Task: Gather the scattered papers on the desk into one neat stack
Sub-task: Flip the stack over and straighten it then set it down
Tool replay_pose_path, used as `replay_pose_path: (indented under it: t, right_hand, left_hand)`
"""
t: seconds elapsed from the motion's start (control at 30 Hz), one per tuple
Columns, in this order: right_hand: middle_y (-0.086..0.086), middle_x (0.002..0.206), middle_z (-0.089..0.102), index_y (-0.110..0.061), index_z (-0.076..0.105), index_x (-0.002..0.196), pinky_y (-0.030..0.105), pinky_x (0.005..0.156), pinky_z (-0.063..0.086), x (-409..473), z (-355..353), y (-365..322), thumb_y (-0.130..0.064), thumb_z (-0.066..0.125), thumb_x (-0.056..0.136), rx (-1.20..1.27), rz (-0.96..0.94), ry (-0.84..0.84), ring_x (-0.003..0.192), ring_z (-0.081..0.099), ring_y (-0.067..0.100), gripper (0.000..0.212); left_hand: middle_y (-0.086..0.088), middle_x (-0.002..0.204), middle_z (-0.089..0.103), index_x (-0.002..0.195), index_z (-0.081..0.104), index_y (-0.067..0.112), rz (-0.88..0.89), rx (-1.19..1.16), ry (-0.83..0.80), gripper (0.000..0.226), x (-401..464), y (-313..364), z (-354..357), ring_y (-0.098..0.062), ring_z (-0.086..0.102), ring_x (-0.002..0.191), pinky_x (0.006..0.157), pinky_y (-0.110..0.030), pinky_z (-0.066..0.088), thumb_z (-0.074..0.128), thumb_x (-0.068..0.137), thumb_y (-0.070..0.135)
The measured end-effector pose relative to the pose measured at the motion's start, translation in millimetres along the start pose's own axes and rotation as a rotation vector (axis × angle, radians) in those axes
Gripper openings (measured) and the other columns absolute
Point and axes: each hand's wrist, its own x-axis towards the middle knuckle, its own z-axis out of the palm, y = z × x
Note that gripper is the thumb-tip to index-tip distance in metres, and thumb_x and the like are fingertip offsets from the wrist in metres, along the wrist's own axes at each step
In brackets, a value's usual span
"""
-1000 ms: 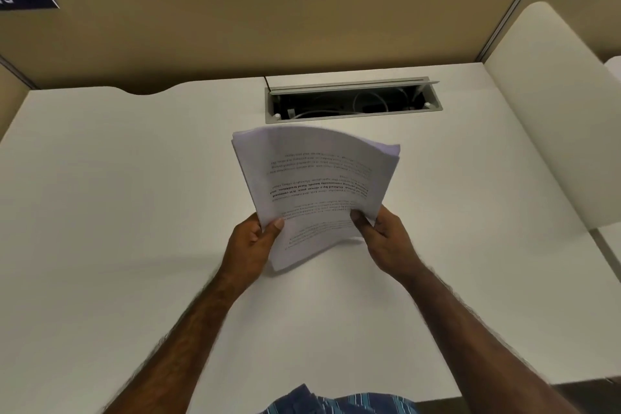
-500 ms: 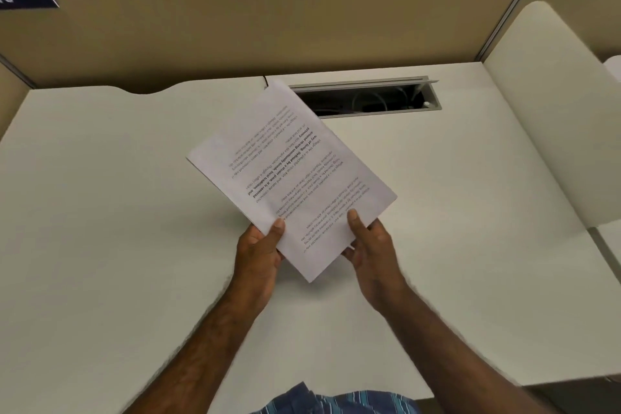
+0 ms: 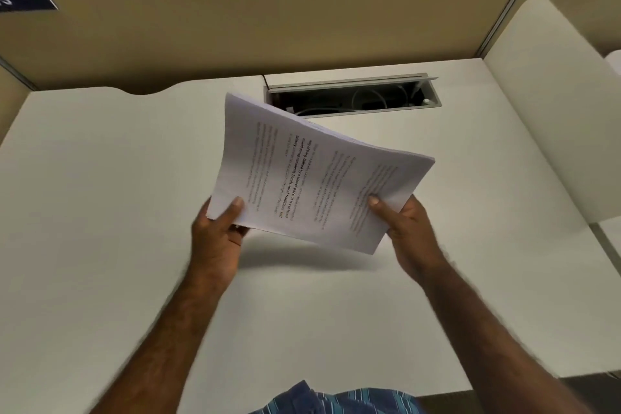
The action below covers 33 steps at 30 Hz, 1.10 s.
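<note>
A stack of white printed papers [image 3: 302, 175] hangs in the air above the white desk [image 3: 100, 228], turned sideways so its text runs vertically, and it casts a shadow on the desk below. My left hand [image 3: 218, 239] grips the stack's near left corner, thumb on top. My right hand [image 3: 408, 232] grips the near right edge, thumb pressed on the top sheet. The stack bows slightly between the two hands. No loose sheets lie on the desk.
An open cable tray [image 3: 353, 97] with white cables is sunk into the desk behind the papers. Beige partition panels [image 3: 235, 30] close off the back, a white rounded divider [image 3: 551, 118] stands at the right, and the desk's near edge runs just above my striped shirt [image 3: 336, 400].
The stack has turned clockwise from a diagonal tilt to a sideways lie. My hands have spread apart to its two near corners and lifted it higher toward the camera.
</note>
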Motion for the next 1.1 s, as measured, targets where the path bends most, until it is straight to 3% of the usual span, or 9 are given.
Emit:
replay_pose_path:
  t: [0.07,0.23,0.37,0.5,0.63,0.73,0.83,1.0,1.1]
  right_hand:
    - [0.004,0.126,0.079,-0.018,0.071,0.128,0.033,0.088,0.062,2.0,-11.9,-8.7,-0.020,0.073,0.095,-0.087,-0.026,-0.035,0.112,0.075,0.021,0.034]
    - [-0.014,0.110,0.081,-0.035,0.074,0.115,0.019,0.081,0.059,0.2,-17.0,-19.7,-0.033,0.070,0.098,-0.335,-0.059,-0.110,0.100,0.076,0.003,0.018]
    - [-0.017,0.109,0.079,-0.037,0.071,0.117,0.021,0.083,0.060,-1.0,-16.0,-16.5,-0.029,0.065,0.101,-0.393,-0.090,-0.096,0.100,0.073,0.003,0.019]
    - [-0.015,0.112,0.079,-0.038,0.072,0.119,0.018,0.085,0.058,-2.2,-21.2,-3.4,-0.031,0.066,0.100,-0.389,-0.105,-0.063,0.104,0.073,0.004,0.021]
    - [-0.005,0.119,0.079,-0.017,0.071,0.132,0.020,0.089,0.055,0.3,-32.1,22.1,-0.018,0.064,0.108,-0.427,-0.024,-0.104,0.112,0.072,0.012,0.025]
    - [0.003,0.121,0.078,-0.012,0.069,0.135,0.022,0.090,0.055,2.9,-38.5,27.8,-0.018,0.063,0.108,-0.437,-0.011,-0.106,0.112,0.072,0.015,0.028]
    - [0.001,0.124,0.077,-0.015,0.068,0.137,0.018,0.088,0.056,3.1,-39.0,26.2,-0.022,0.062,0.108,-0.451,-0.022,-0.130,0.113,0.072,0.012,0.031]
    - [0.003,0.125,0.076,-0.014,0.066,0.136,0.015,0.082,0.057,13.1,-35.7,27.6,-0.017,0.060,0.110,-0.465,-0.006,-0.153,0.115,0.071,0.019,0.028]
    - [-0.001,0.124,0.077,-0.016,0.066,0.138,0.019,0.082,0.060,25.9,-30.5,19.0,-0.019,0.061,0.109,-0.476,-0.034,-0.192,0.112,0.074,0.016,0.030]
  left_hand:
    - [-0.004,0.113,0.082,0.124,0.071,0.013,0.088,0.150,-0.043,0.033,7.1,15.8,-12.8,-0.023,0.077,0.105,0.089,-0.034,0.064,0.067,0.094,-0.001]
    - [0.015,0.089,0.082,0.093,0.077,0.043,0.202,0.579,-0.139,0.019,3.9,26.4,-11.4,-0.002,0.075,0.083,0.070,-0.017,0.058,0.084,0.078,0.035]
    - [0.030,0.095,0.080,0.094,0.075,0.057,0.277,0.686,-0.117,0.027,-4.3,17.7,-2.9,0.005,0.075,0.088,0.071,-0.011,0.056,0.080,0.085,0.032]
    - [0.029,0.092,0.080,0.098,0.075,0.041,0.295,0.707,-0.074,0.018,-8.3,0.7,-10.4,0.007,0.075,0.087,0.072,-0.009,0.056,0.081,0.091,0.026]
    - [0.018,0.091,0.078,0.101,0.072,0.026,0.188,0.774,-0.033,0.016,-11.9,-23.9,-19.7,-0.002,0.074,0.083,0.069,-0.006,0.054,0.081,0.092,0.017]
    - [0.027,0.079,0.078,0.095,0.072,0.032,0.181,0.812,-0.031,0.018,-12.0,-27.8,-24.7,0.004,0.073,0.081,0.070,-0.004,0.053,0.081,0.093,0.017]
    - [0.041,0.085,0.074,0.097,0.068,0.040,0.184,0.854,-0.062,0.024,-11.9,-22.9,-24.6,0.015,0.071,0.085,0.070,-0.004,0.054,0.079,0.095,0.018]
    - [0.044,0.088,0.074,0.101,0.068,0.041,0.130,0.843,-0.093,0.024,-10.3,-20.3,-21.1,0.015,0.072,0.084,0.068,-0.006,0.056,0.077,0.096,0.019]
    - [0.035,0.095,0.079,0.104,0.072,0.037,0.097,0.765,-0.079,0.021,-11.3,-15.1,-19.9,0.006,0.076,0.090,0.071,-0.011,0.059,0.077,0.097,0.018]
